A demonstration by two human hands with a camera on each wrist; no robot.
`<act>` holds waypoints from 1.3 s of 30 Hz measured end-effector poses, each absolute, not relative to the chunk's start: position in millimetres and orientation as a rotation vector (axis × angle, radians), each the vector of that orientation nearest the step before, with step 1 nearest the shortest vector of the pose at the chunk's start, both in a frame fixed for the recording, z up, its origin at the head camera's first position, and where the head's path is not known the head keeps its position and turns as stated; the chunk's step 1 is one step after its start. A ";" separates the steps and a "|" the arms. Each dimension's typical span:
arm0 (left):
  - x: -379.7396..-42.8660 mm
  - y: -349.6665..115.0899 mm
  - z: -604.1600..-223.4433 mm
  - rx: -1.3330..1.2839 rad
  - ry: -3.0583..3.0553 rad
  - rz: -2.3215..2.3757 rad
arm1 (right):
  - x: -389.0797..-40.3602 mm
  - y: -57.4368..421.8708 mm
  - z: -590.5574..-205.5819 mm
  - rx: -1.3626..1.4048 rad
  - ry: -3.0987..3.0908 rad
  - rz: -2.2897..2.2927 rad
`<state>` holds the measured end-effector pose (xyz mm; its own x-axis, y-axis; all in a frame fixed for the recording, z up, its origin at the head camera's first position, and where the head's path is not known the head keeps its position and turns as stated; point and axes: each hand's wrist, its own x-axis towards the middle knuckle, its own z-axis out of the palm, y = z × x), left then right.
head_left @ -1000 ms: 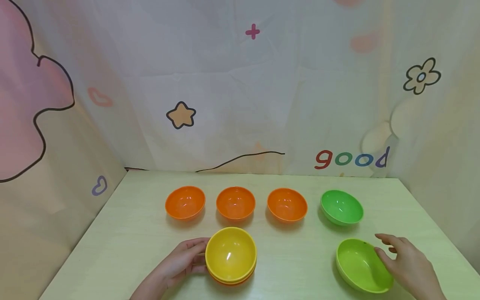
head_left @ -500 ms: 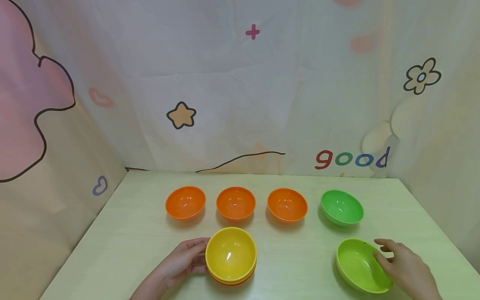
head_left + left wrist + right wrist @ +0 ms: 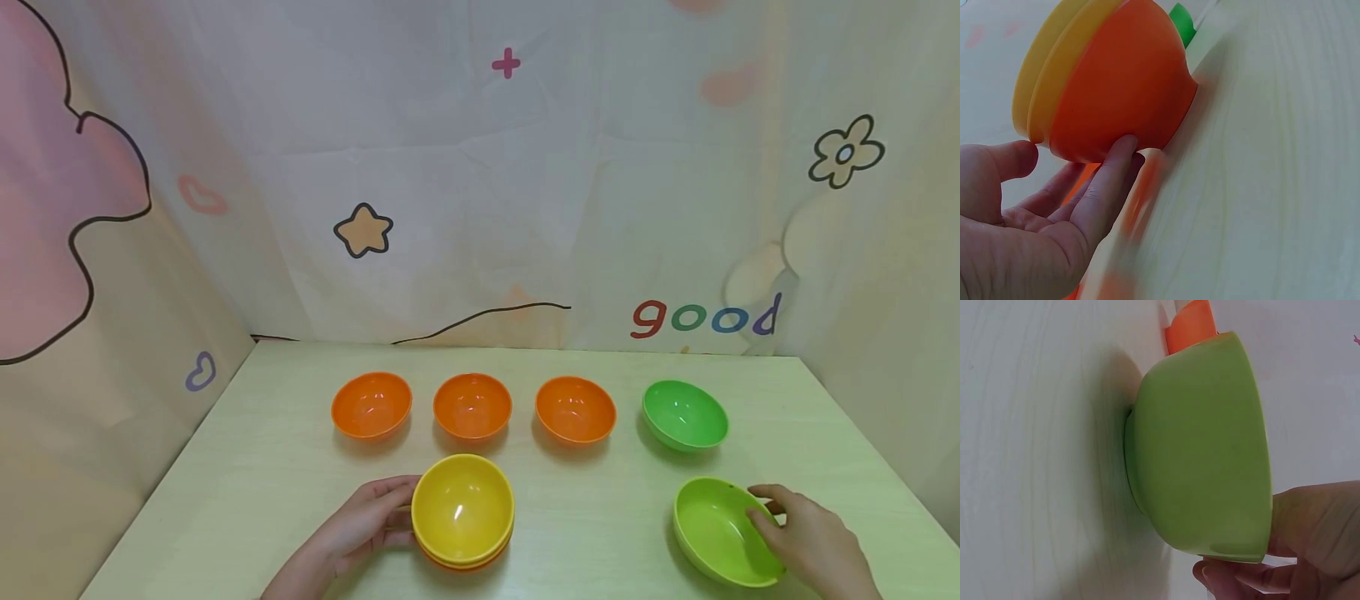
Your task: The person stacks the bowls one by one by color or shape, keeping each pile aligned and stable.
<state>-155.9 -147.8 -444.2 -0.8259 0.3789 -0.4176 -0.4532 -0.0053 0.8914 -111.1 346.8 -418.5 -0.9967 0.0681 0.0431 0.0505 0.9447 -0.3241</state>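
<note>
A stack of two yellow bowls (image 3: 462, 508) over an orange bowl (image 3: 1119, 87) stands front and centre in the head view. My left hand (image 3: 375, 517) rests against its left side, thumb tip at the yellow rims and loosely extended fingers touching the orange wall. At the front right, my right hand (image 3: 813, 537) pinches the rim of a lime-green bowl (image 3: 720, 529), thumb over the inside and fingers outside. In the right wrist view the foot of this bowl sits right at the tabletop.
Behind these, a row holds a left orange bowl (image 3: 372, 406), a middle orange bowl (image 3: 472, 407), a right orange bowl (image 3: 575, 410) and a green bowl (image 3: 685, 416). A printed cloth backdrop (image 3: 450, 183) rises at the table's (image 3: 285, 467) far edge.
My right hand has lowered slightly toward the lime-green bowl, and its fingers have closed on the rim. The left hand and the stack keep their place.
</note>
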 end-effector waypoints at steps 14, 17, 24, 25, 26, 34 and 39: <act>-156.5 -148.4 -444.5 -0.073 1.707 1.884 | -112.1 344.5 -417.1 -0.093 -3.051 0.506; -156.7 -148.5 -444.8 -0.072 1.702 1.885 | -112.4 344.9 -417.7 -0.092 -3.046 0.506; -156.5 -148.1 -444.4 -0.088 1.703 1.880 | -113.1 347.0 -420.2 -0.085 -3.042 0.488; -156.4 -147.9 -444.2 -0.091 1.704 1.880 | -113.0 347.2 -420.4 -0.084 -3.041 0.486; -156.3 -147.9 -444.1 -0.092 1.704 1.879 | -112.9 347.4 -420.6 -0.081 -3.040 0.483; -156.4 -148.4 -445.0 -0.077 1.701 1.884 | -113.4 348.4 -421.4 -0.071 -3.047 0.477; -156.3 -148.7 -445.0 -0.068 1.697 1.891 | -113.1 348.5 -421.6 -0.062 -3.034 0.472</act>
